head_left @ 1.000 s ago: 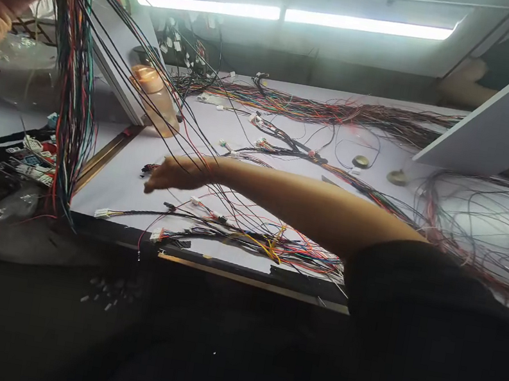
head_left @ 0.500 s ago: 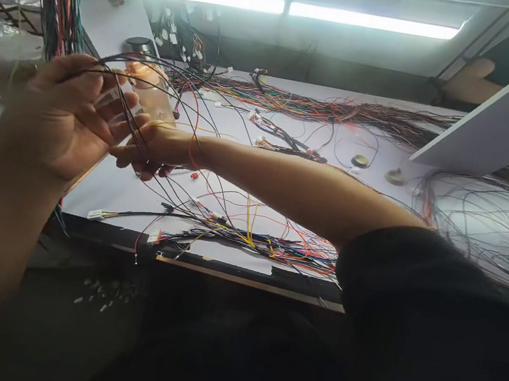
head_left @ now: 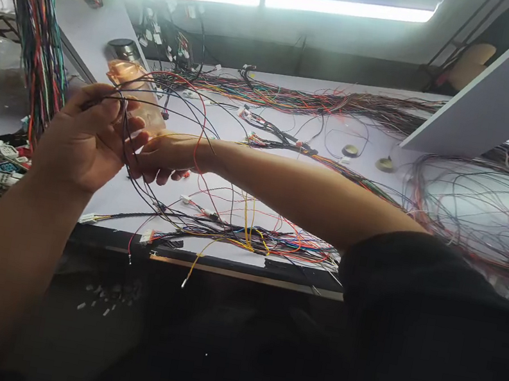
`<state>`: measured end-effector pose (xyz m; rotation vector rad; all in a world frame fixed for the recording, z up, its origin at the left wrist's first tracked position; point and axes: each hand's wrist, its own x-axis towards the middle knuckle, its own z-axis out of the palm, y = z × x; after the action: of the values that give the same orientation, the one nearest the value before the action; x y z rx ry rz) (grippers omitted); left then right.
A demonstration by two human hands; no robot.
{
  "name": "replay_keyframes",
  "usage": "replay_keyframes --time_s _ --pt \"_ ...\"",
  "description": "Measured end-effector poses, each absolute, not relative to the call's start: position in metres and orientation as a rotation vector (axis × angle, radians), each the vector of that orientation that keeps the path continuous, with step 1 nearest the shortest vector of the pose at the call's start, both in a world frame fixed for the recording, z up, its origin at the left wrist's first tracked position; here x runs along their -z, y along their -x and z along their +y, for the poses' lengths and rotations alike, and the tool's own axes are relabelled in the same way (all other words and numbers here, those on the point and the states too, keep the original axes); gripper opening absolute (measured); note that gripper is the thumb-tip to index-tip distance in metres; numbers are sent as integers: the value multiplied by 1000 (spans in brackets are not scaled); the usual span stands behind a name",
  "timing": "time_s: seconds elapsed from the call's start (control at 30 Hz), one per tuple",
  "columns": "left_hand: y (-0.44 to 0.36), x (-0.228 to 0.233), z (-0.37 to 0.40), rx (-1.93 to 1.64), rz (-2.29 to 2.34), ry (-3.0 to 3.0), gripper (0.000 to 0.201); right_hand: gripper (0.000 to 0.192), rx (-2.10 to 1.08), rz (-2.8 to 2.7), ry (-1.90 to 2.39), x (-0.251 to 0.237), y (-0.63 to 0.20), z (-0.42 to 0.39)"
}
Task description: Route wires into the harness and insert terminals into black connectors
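Gripping thin wires (head_left: 174,89), both hands

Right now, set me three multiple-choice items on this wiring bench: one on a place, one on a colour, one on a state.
1. Where does the hanging wire bundle sit?
A. far left
B. far right
C. bench centre

2. What colour is the wire end dangling over the bench's front edge?
A. yellow
B. white
C. blue

3. How is the left hand?
A. flat on the bench
B. closed on thin black wires
C. open in the air

Answers: 1 A, it hangs at the picture's left edge. 2 A, the strand is yellow. 3 B, its fingers curl round the strands beside the right hand.
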<state>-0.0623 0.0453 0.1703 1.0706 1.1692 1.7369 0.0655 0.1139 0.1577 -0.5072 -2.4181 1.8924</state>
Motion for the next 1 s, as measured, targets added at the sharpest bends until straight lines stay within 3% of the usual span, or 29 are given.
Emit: replay_keyframes --time_s 0.37,0.5,1.0 --pt "43 -173 51 -1628 954 -1124 20 25 -1715 -2610 470 -162 -89 122" --pt "44 -174 51 -1552 817 -1098 15 45 -1698 -2689 748 -157 -87 120" --pt "42 -181 49 -1000 834 -1431 22 47 -1975 -2630 476 -141 -81 123"
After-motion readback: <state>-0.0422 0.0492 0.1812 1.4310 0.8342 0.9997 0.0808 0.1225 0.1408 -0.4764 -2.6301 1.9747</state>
